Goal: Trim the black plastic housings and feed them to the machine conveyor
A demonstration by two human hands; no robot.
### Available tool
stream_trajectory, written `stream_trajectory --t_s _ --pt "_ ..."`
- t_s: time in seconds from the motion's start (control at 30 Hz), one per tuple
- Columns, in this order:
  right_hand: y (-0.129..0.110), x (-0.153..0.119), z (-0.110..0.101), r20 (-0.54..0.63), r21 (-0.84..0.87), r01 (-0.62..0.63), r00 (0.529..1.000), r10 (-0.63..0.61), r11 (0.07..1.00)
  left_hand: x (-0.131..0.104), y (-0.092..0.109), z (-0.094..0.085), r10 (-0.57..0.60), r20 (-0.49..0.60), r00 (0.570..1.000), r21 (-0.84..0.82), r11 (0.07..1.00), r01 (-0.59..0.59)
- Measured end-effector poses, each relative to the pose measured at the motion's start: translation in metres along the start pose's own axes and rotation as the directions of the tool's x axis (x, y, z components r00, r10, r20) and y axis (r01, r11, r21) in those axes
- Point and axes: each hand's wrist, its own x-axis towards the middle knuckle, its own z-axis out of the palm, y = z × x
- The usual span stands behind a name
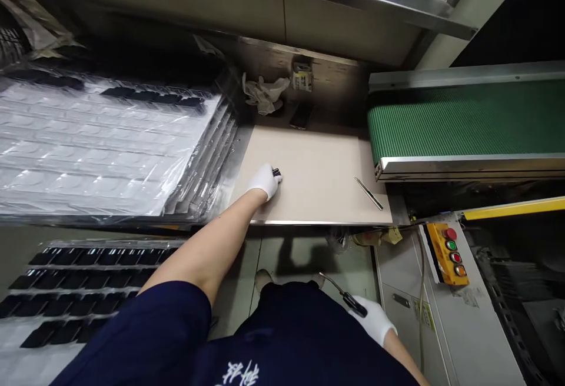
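My left hand, in a white glove, is closed on a small black part over the left side of the beige board. Low in front of my body, my right hand, also gloved, holds a tool with a black handle and a thin bent metal tip pointing up and left. A slim pen-like tool lies on the board's right side.
Stacked clear trays stand at the left, with another tray of black parts below. A green conveyor and an orange button box are at the right. Behind the board lie a crumpled glove and a phone.
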Motion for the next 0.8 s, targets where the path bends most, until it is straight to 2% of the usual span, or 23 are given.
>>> stream_trajectory --t_s 0.1,0.2,0.3,0.37,0.43,0.6,0.7,0.8 --pt "0.014 0.010 -0.022 0.026 -0.028 0.036 0.999 -0.036 0.999 -0.039 -0.003 0.015 0.021 0.047 0.999 -0.121 0.993 -0.015" --pt "0.023 0.013 -0.050 0.038 -0.099 0.040 0.999 -0.036 0.994 -0.098 -0.020 0.036 0.044 0.165 0.985 -0.287 0.958 0.005" --pt "0.020 0.010 -0.079 0.063 -0.219 0.041 0.998 -0.028 0.975 -0.156 -0.042 0.063 0.049 0.288 0.956 -0.404 0.912 0.075" --pt "0.010 0.007 -0.094 0.084 -0.321 0.046 0.996 -0.021 0.946 -0.179 -0.056 0.081 0.029 0.340 0.940 -0.431 0.893 0.129" --pt "-0.001 0.006 -0.102 0.100 -0.414 0.046 0.995 -0.005 0.909 -0.186 -0.067 0.098 -0.002 0.366 0.931 -0.431 0.886 0.171" --pt "-0.025 0.006 -0.102 0.139 -0.543 0.060 0.990 0.019 0.838 -0.173 -0.091 0.122 -0.075 0.374 0.924 -0.339 0.917 0.211" --pt "-0.033 0.007 -0.100 0.137 -0.569 0.058 0.990 0.025 0.821 -0.172 -0.099 0.127 -0.049 0.358 0.933 -0.270 0.951 0.153" --pt "-0.037 0.006 -0.101 0.136 -0.568 0.040 0.990 0.045 0.822 -0.179 -0.101 0.128 0.030 0.337 0.941 -0.228 0.972 0.050"
